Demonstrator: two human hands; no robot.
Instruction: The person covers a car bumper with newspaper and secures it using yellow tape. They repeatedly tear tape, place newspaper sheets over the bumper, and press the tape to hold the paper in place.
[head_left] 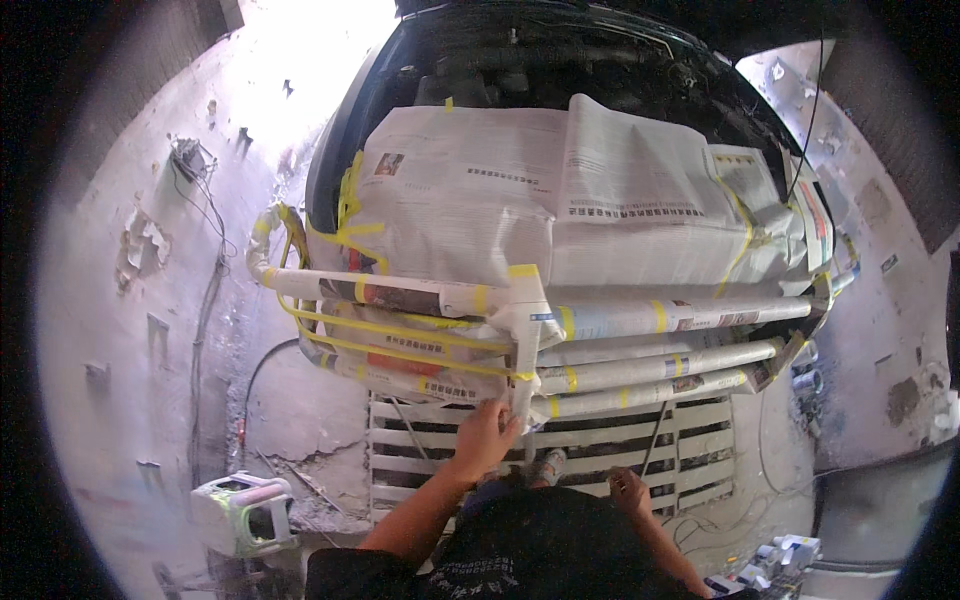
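My left hand (488,436) is closed at the lower end of a newspaper strip (526,345) that wraps the upright middle post of a tubular bumper guard. Its fingertips press against the paper's edge. Newspaper and yellow masking tape (570,322) cover the guard's horizontal tubes (665,370). On the left half, some bars (420,338) show yellow tape along their length. My right hand (629,492) hangs lower, apart from the guard, with curled fingers; whatever it may hold is too small to make out.
Newspaper sheets (470,190) cover the dark vehicle's hood below the windshield (540,75). A pale slatted grating (590,440) lies underfoot. Left stands a whitish boxy frame (245,512); at lower right are small boxes (785,560). A cable (215,290) runs across the left.
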